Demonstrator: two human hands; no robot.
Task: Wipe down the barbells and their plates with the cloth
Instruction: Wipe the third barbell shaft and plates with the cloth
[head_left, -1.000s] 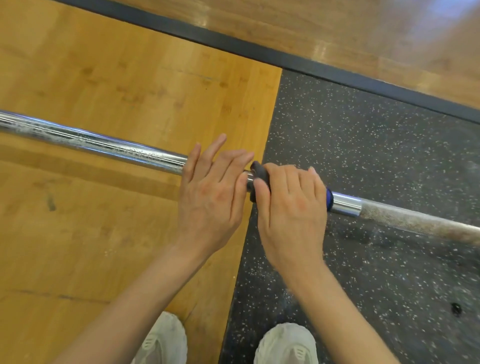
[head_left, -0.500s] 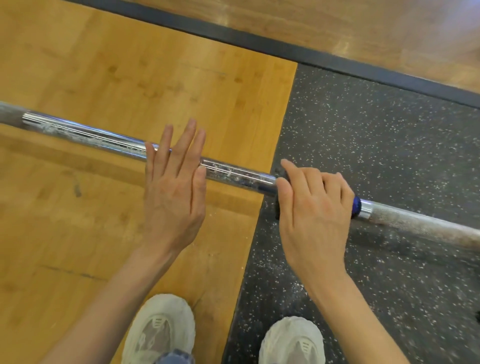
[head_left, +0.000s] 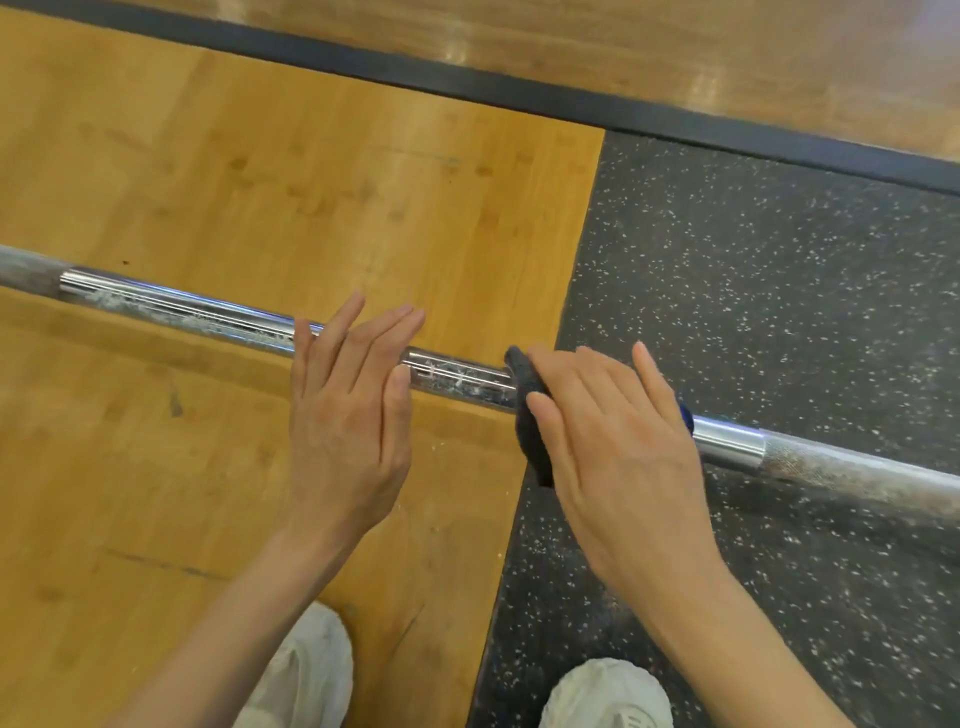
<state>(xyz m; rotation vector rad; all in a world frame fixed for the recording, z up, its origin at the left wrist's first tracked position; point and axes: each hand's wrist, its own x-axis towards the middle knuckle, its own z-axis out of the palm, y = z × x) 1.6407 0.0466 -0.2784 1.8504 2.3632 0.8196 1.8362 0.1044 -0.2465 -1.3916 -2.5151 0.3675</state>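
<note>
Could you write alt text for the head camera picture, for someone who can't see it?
Seen from above, a person's right hand presses a dark cloth onto a chrome barbell lying across a wooden floor and a speckled rubber mat. The left hand rests flat on the bar, fingers straight. White smears mark the bar; two pale shoes show below.

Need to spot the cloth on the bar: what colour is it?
Dark grey, with a blue edge past the fingers. The cloth shows in the head view under the right hand.

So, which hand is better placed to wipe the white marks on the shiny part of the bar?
The right hand: it already presses the dark cloth on the bar, directly beside the white marks. The left hand rests flat on the bar without any cloth.
</note>
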